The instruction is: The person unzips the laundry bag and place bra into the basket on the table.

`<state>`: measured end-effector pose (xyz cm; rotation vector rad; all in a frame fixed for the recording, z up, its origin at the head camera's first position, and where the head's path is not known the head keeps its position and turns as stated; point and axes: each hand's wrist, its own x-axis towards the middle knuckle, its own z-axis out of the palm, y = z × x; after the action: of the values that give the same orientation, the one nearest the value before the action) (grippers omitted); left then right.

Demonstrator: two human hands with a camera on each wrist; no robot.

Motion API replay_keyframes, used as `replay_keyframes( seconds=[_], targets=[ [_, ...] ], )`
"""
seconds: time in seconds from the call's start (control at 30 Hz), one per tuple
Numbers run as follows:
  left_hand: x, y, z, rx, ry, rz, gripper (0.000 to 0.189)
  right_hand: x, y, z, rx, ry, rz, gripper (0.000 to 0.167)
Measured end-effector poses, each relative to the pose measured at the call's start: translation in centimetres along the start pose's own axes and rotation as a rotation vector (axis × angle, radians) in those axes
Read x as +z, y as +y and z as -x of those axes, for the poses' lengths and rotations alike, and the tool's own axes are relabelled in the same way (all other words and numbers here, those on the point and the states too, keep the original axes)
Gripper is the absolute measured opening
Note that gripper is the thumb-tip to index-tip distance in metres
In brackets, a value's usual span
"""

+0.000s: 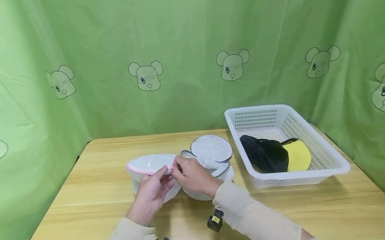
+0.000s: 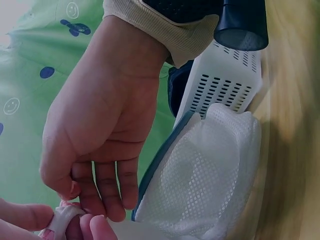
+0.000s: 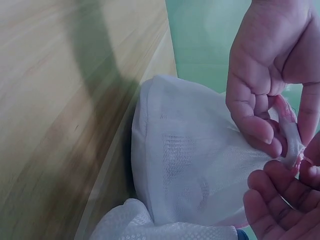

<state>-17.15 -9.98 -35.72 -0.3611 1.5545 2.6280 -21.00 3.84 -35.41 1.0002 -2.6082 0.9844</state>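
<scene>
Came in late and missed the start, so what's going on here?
A person's left hand and right hand pinch the pink edging of a white bag. Next to it sits a second, blue-edged bag, its round lid folded back. To the right, a white basket holds a black thing and a yellow thing, perhaps caps.

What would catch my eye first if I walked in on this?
Probably the left hand and right hand close together over the wooden table, both gripping the pink edge of a white bag. To their right, a bright yellow piece stands out beside a black bundle in a white basket. Behind it all hangs a green curtain with cartoon animal heads.
</scene>
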Motion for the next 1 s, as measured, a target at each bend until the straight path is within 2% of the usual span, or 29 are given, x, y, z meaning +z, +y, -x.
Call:
replay_keyframes(
  seconds=[0.43, 1.0],
  targets=[
    [-0.06, 0.05, 0.15, 0.0, 0.021, -0.064, 0.01, 0.0, 0.23, 0.25, -0.071, 0.033, 0.037, 0.015],
    [-0.16, 0.03, 0.48, 0.003, 0.061, -0.079, 0.017, 0.0, 0.25, 0.45, -0.047, 0.005, 0.055, 0.014]
  ],
)
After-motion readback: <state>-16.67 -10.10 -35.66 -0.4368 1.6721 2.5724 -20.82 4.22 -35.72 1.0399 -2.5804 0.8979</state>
